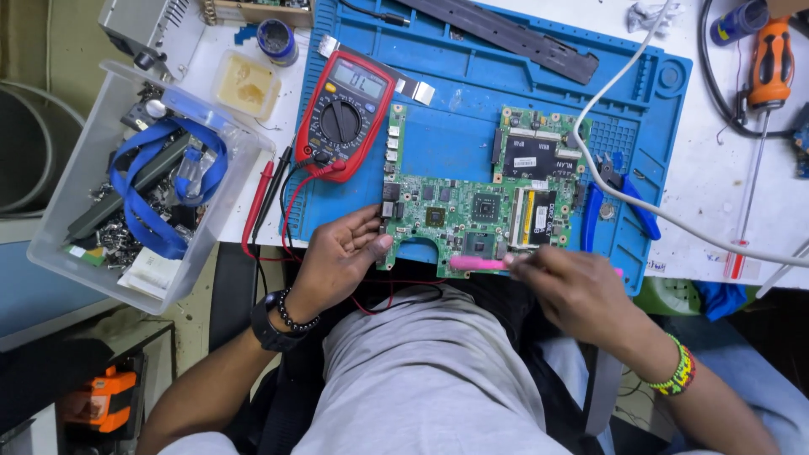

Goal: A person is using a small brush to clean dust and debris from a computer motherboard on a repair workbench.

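A green circuit board [472, 198] lies on a blue work mat [472, 76]. My left hand [337, 257] grips the board's near left corner, thumb on top. My right hand [573, 286] holds a pink tool [476, 264], its tip resting on the board's near edge. A red multimeter [345, 114] lies on the mat's left side, with red and black leads [270, 202] trailing off the table edge toward my lap.
A clear plastic bin [143, 185] of parts and blue straps sits at the left. Blue-handled cutters [619, 198] and a white cable [674, 219] lie right of the board. An orange-handled screwdriver [767, 76] rests at the far right, and a black strip [506, 38] lies at the mat's top.
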